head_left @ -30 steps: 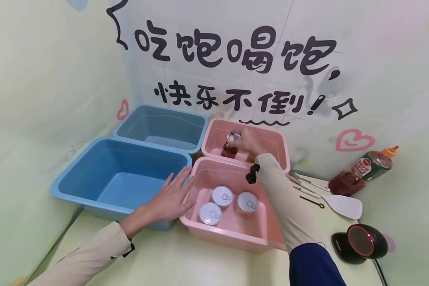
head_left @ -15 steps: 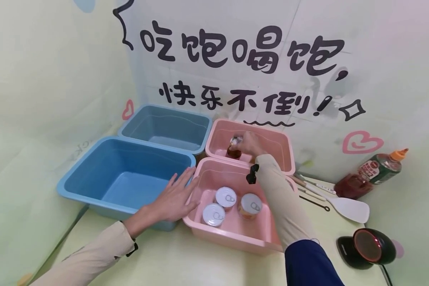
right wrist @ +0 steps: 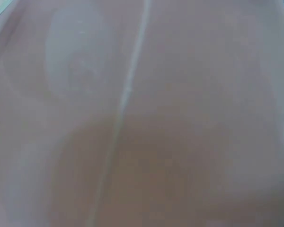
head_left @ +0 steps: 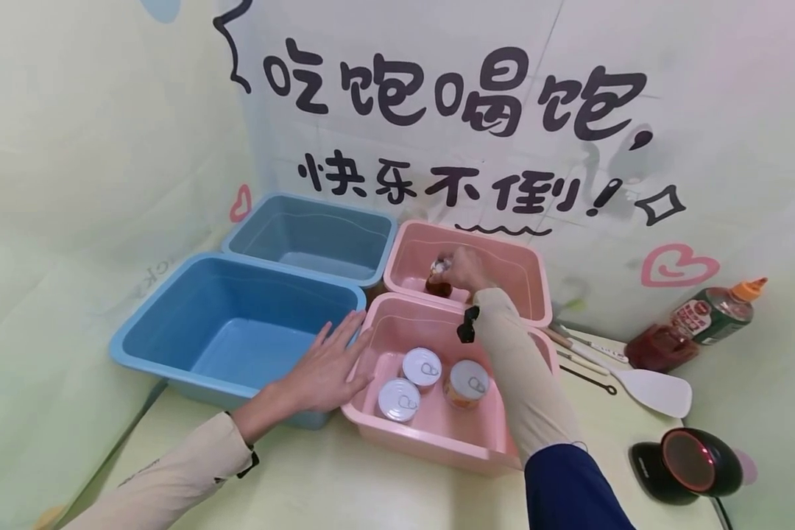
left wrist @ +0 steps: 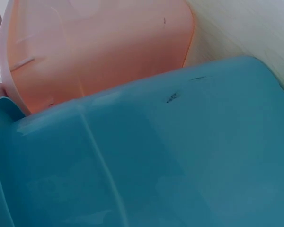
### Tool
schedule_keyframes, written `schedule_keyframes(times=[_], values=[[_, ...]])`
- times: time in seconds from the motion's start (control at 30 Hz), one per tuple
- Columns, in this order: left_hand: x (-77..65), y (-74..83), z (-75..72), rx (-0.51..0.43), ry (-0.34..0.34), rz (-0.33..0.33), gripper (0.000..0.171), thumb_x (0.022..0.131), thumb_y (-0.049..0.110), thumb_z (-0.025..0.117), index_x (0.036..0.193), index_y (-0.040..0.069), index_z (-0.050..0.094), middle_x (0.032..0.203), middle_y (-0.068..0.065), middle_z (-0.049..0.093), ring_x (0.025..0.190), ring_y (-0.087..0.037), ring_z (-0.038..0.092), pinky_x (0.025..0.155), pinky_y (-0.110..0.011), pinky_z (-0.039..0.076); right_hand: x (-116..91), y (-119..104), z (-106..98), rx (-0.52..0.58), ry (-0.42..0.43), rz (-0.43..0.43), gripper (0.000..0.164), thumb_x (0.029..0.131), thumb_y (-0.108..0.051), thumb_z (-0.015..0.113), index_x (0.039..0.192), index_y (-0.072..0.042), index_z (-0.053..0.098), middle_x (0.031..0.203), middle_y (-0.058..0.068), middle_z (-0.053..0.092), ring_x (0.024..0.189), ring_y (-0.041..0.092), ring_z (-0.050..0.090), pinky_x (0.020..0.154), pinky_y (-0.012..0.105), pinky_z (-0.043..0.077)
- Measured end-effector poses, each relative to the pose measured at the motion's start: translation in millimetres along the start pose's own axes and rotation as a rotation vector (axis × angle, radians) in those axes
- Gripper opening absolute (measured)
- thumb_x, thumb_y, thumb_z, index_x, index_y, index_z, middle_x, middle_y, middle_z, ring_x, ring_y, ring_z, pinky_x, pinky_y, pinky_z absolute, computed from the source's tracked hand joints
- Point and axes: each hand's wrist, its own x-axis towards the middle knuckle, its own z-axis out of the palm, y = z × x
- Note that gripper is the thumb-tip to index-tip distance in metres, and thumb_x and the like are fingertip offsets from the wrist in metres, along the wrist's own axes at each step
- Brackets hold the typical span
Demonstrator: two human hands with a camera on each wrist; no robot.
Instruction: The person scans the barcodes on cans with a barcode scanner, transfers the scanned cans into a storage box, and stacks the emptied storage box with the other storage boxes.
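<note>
In the head view my right hand reaches into the far pink bin and grips a small brown bottle near its pale top. The bottle stands roughly upright toward the bin's left side; whether its base touches the floor I cannot tell. My left hand lies with extended fingers across the adjoining rims of the near blue bin and the near pink bin. Three ring-pull cans, a left can, a back can and a right can, stand in the near pink bin.
A second blue bin is at the back left. On the right lie a white spatula and several thin utensils, beside a sauce bottle with an orange cap. A black device stands near the right edge.
My right hand has lowered the brown bottle deeper into the far pink bin. The head view has shifted slightly. My left hand stays on the rims.
</note>
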Motion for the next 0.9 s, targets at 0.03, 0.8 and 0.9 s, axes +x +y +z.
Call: schedule_keyframes(times=[0.03,0.8,0.9], values=[[0.0,0.0,0.4,0.0,-0.002,0.0,0.075,0.096,0.045,0.058,0.156,0.007,0.033,0.169,-0.015,0.013,0.156,-0.035,0.009,0.122,-0.063,0.013,0.6,0.8,1.1,-0.014,0.003,-0.004,0.025,0.082,-0.022,0.083,0.102,-0.011,0.072,0.1,0.01,0.067,0.095,0.03,0.057,0.087,0.044,0.048],[-0.3,-1.1,1.1,0.004,0.003,-0.003,0.073,0.096,0.041,0.06,0.155,0.007,0.034,0.169,-0.014,0.012,0.156,-0.035,0.01,0.122,-0.062,0.013,6.2,7.2,13.4,-0.062,-0.014,0.003,0.03,0.081,-0.023,0.083,0.103,-0.007,0.071,0.099,0.012,0.067,0.093,0.032,0.057,0.084,0.044,0.048],[-0.4,-0.6,1.0,0.001,0.004,0.002,0.073,0.096,0.041,0.06,0.155,0.005,0.035,0.168,-0.015,0.013,0.156,-0.036,0.01,0.122,-0.062,0.012,6.0,7.1,13.2,-0.07,-0.023,0.005,0.03,0.082,-0.023,0.082,0.104,-0.006,0.071,0.099,0.012,0.068,0.093,0.032,0.058,0.084,0.044,0.049]])
